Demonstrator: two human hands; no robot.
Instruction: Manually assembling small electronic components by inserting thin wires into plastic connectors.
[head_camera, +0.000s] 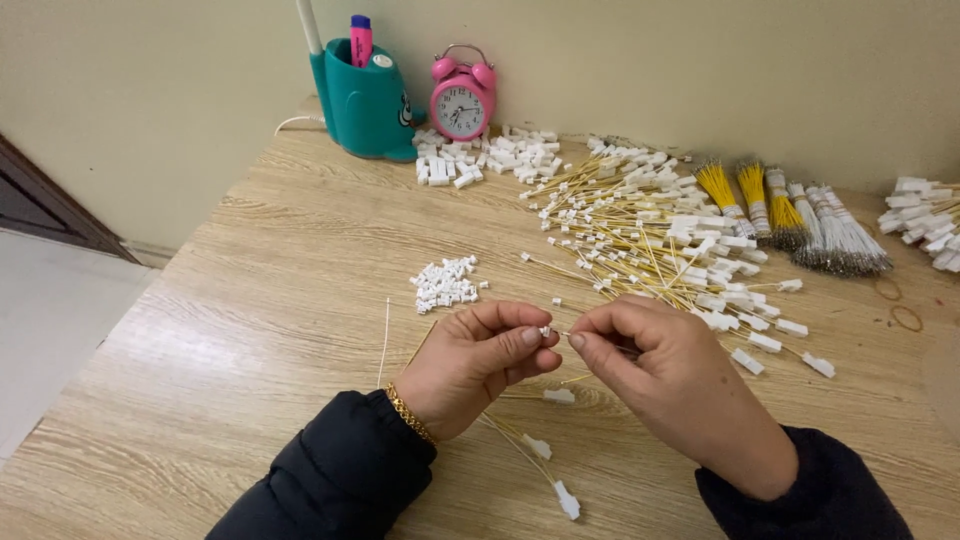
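**Small white connector pinched between two hands**

The left hand (470, 362) pinches a tiny white connector (545, 331) between thumb and forefinger, fingers curled closed around it. The right hand (665, 380) meets it fingertip to fingertip, pinching a thin wire (562, 334) whose long axis runs sideways, its tip pointing left into the connector. Finished yellow wires (520, 440) trail below the left hand; a small pile of white connectors (445, 283) lies just beyond it.

pink alarm clock (461, 103) beside teal pen holder (366, 98) — back of wooden table (250, 300)
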